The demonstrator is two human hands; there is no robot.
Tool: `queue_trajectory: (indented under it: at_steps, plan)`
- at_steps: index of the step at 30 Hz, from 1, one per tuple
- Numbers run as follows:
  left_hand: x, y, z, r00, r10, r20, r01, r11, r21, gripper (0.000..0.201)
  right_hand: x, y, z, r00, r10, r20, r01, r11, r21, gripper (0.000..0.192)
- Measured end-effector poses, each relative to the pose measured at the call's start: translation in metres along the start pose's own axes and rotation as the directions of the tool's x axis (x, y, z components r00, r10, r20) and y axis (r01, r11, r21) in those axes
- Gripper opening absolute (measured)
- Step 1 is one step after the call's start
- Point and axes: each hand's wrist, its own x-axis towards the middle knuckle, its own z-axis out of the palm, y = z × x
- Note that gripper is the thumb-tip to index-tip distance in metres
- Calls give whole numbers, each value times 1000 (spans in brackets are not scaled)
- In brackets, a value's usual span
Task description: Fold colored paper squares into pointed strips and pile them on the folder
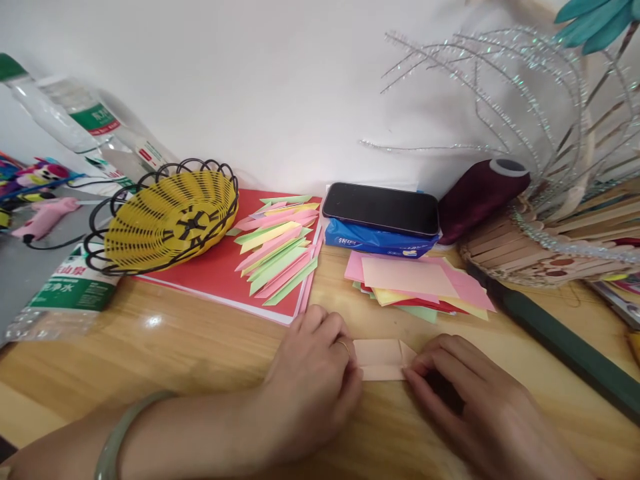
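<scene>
On the wooden table (165, 347), a small peach sheet of folded paper (379, 359) lies flat between the person's two hands. The left hand (315, 380), a ring on one finger and a pale green bangle (120, 433) on the wrist, presses its curled fingertips down on the paper's left edge. The right hand (470, 393) pins the right end, where one corner is folded into a small triangle, its fingers bent together on the sheet. Just beyond the paper sits a loose stack of coloured paper squares (415, 287). Further left, a fan of folded pink, green and yellow strips (277, 257) rests on a red card sheet (215, 280), beside a yellow wire basket (170, 217). A black phone (381, 209) lies on a blue tissue pack (373, 240) near the wall.
</scene>
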Motion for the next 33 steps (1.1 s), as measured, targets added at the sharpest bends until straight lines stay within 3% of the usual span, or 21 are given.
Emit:
queue_trajectory:
  at_steps: [22,28,33]
  plan:
    - [1,-1,-3,999,8,44,-7,999,-35,5,-1,2,-2,985,80,151,-87,996,37,12]
    - [-3,-1,0,987,155,48,-160,980,115,23,-2,0,-3,995,27,96,-22,998,-60,14]
    - [-7,-3,10,944,327,-36,-295,889,350,16,-1,-4,-1,999,-5,50,15,981,-192,16]
